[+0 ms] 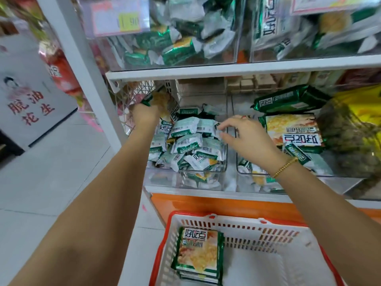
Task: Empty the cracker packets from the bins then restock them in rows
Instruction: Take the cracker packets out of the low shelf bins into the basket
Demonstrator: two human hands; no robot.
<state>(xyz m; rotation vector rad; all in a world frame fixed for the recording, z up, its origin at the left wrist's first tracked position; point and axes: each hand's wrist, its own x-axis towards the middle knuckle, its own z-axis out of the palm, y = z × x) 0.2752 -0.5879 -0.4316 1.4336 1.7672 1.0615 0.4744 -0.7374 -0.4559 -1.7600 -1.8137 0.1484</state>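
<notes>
1. Down on the lower white shelf [206, 194], a clear plastic bin [225, 162] is heaped with small white-and-green cracker packets [185, 141], lying every which way.
2. The left hand [145, 114] is deep in the back left corner of that bin. Its fingers are curled round a green-and-yellow packet [159, 99], which it holds up above the pile.
3. The right hand [247, 139] is at the bin's right edge, with thumb and forefinger pinching the corner of one of the small white-and-green cracker packets on top of the heap. A gold bead bracelet [285, 167] sits on that wrist.
4. Just beside it, a second clear bin [240, 172] holds large flat green-edged packets [292, 131], and a dark green wrapped packet [288, 100] lies across the back. The right forearm crosses this bin's front.
5. Below the shelf, between the two arms, a white slotted plastic basket with an orange rim [268, 232] carries a tidy stack of flat packets [198, 250] against its left wall, well apart from both hands.
6. Up top, the bins on the upper shelf [226, 70] are stuffed with loose green and silver packets [185, 38].
</notes>
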